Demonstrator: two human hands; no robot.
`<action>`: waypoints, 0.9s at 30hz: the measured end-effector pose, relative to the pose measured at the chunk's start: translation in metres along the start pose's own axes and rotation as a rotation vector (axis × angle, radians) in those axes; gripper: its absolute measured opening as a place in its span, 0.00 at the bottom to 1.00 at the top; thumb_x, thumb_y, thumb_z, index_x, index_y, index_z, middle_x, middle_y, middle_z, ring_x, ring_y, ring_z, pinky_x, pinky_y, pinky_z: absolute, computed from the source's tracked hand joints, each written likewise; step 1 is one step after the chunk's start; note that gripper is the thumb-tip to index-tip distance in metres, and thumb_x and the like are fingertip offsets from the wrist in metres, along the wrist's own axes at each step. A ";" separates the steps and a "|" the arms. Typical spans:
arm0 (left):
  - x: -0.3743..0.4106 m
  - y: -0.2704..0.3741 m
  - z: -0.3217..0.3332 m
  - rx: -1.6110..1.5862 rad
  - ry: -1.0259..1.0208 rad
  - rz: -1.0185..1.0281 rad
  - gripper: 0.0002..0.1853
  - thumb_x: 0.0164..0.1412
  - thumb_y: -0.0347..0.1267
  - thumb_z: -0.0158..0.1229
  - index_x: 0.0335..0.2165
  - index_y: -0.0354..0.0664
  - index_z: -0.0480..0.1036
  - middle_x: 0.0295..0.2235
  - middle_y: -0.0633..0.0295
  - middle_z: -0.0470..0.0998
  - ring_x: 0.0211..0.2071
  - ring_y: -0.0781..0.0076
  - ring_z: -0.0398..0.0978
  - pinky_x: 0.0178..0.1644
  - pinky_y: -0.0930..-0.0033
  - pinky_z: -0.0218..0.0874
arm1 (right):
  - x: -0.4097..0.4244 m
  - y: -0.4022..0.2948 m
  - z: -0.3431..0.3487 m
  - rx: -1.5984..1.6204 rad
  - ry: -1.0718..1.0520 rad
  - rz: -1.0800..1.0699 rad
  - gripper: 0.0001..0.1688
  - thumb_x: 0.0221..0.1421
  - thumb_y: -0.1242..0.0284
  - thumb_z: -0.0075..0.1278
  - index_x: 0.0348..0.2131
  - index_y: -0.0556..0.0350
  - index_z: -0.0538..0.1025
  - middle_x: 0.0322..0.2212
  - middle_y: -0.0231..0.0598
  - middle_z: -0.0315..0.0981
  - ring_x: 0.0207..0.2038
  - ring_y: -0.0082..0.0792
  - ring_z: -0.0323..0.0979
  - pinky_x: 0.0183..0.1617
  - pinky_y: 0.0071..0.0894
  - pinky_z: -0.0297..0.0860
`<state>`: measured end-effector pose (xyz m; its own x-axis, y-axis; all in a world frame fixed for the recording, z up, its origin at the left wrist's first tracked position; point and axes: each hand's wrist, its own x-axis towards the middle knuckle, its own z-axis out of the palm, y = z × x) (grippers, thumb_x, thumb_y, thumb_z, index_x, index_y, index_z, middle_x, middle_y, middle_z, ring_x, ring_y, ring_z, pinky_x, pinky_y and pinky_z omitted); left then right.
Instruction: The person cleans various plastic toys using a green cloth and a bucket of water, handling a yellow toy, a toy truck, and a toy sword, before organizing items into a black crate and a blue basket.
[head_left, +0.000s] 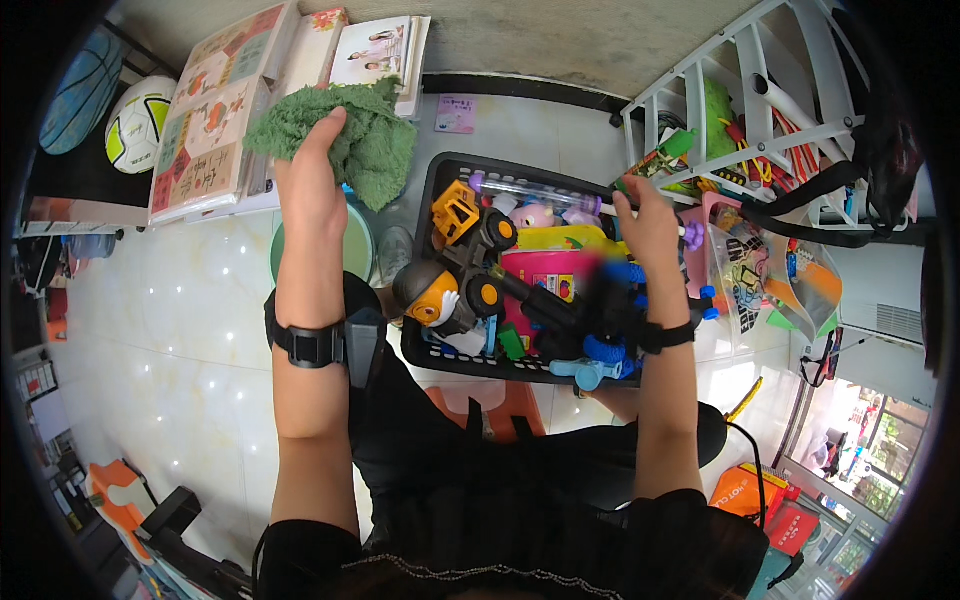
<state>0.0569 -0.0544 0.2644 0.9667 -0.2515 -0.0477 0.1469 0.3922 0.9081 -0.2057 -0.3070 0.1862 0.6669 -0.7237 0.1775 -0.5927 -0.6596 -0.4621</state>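
Note:
A crumpled green cloth is gripped in my left hand, over the edge of some flat packages and a photo-covered item. Below the cloth, a green round basin stands partly hidden by my forearm. My right hand is at the right end of a black plastic basket full of toys, fingers bent near a thin white rod; whether it grips anything is unclear. In the basket lie a yellow and black toy truck, a clear tube with purple ends and a light blue toy.
Boxed packages, a white and green football and a blue basketball are at the upper left. A white metal ladder leans at the upper right, above bagged items. An orange stool is between my legs.

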 end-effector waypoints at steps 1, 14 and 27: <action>0.001 0.000 -0.002 0.019 -0.013 0.005 0.18 0.51 0.20 0.56 0.43 0.32 0.68 0.40 0.58 0.73 0.41 0.68 0.72 0.46 0.67 0.63 | 0.008 0.003 -0.002 -0.053 -0.033 -0.009 0.17 0.51 0.65 0.51 0.39 0.54 0.74 0.33 0.47 0.76 0.38 0.47 0.74 0.41 0.40 0.69; 0.126 0.054 -0.039 1.201 -0.163 0.644 0.21 0.49 0.29 0.56 0.43 0.33 0.67 0.37 0.50 0.75 0.38 0.58 0.74 0.43 0.65 0.64 | 0.007 0.031 -0.021 -0.024 -0.555 0.122 0.20 0.52 0.63 0.52 0.42 0.56 0.73 0.31 0.48 0.77 0.35 0.44 0.76 0.39 0.36 0.70; 0.200 -0.041 -0.087 1.635 -0.814 0.485 0.38 0.45 0.37 0.65 0.56 0.51 0.61 0.62 0.52 0.51 0.65 0.52 0.41 0.65 0.48 0.31 | 0.187 0.025 0.094 0.222 -1.025 -0.160 0.17 0.53 0.68 0.53 0.42 0.57 0.73 0.28 0.42 0.76 0.31 0.33 0.74 0.37 0.30 0.69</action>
<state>0.2624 -0.0441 0.1813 0.4646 -0.8848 0.0363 -0.8607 -0.4415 0.2535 -0.0530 -0.4401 0.1258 0.8532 -0.0467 -0.5194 -0.4380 -0.6050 -0.6650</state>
